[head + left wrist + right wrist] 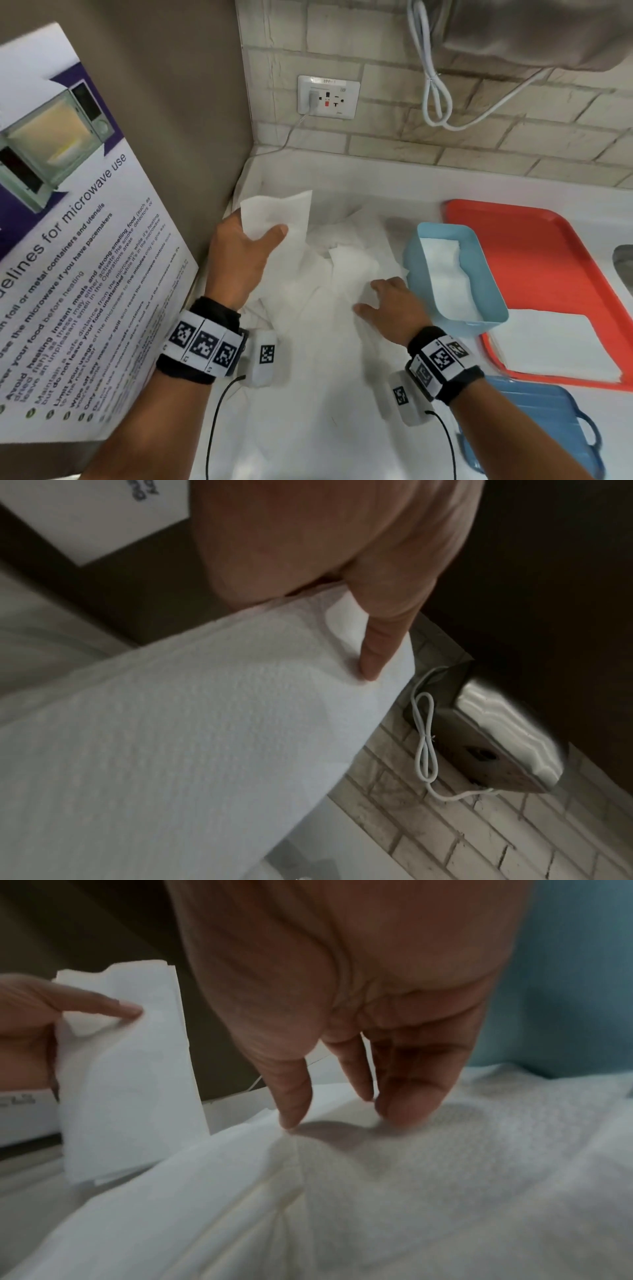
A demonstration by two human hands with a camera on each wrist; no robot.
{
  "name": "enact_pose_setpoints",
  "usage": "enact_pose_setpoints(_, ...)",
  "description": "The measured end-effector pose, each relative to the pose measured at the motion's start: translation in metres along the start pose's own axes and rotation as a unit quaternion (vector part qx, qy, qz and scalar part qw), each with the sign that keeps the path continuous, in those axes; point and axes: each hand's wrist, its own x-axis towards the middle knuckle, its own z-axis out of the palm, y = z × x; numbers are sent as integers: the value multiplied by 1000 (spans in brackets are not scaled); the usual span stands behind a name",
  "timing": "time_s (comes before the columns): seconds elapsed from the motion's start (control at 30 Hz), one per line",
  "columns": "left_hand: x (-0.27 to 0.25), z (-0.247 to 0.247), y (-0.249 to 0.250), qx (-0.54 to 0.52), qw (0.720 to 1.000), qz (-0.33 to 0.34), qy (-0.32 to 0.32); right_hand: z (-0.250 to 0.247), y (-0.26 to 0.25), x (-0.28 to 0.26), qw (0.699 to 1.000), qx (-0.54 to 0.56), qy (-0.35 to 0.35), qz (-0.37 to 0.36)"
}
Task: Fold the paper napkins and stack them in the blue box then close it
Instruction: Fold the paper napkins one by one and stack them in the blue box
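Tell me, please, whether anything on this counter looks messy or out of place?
Only the loose napkins stand out: they lie rumpled and overlapping on the counter under the right hand, unlike the flat ones inside the blue box. The left hand holds one napkin up. The box's lid lies off, beside the red tray.

Blue lid [561,428] cut off by bottom edge; poster [68,257] cropped left; socket label [329,81] unreadable.

The poster [68,260] at the left reads "for microwave use" and "Avoid heating instant meals and strong-smelling food".
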Motion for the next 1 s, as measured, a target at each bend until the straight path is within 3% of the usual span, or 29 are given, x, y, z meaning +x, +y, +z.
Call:
enact_pose_setpoints(0.13, -5, -4, -7, 24, 1000, 2, 0, 0, -9, 11, 998, 14, 57, 39)
enact_pose_setpoints(0.4, -4, -5, -3, 59, 998, 35, -10, -5, -18, 31, 991, 23, 24, 127)
enact_pose_setpoints(0.5, -3, -5, -4, 52, 998, 40, -3, -5, -14, 37, 990, 63, 17, 128)
enact_pose_setpoints(0.67, -2, -5, 2, 8, 1000, 25, 9, -7, -11, 37, 971, 187, 102, 112)
enact_pose_setpoints(0.83, 2, -4, 7, -21, 999, 0, 24, -12, -13, 33, 980, 128, 122, 97)
enact_pose_setpoints(1.0, 4, -5, 7, -17, 999, -16, 30, -27, -16, 21, 972, 150, 174, 54)
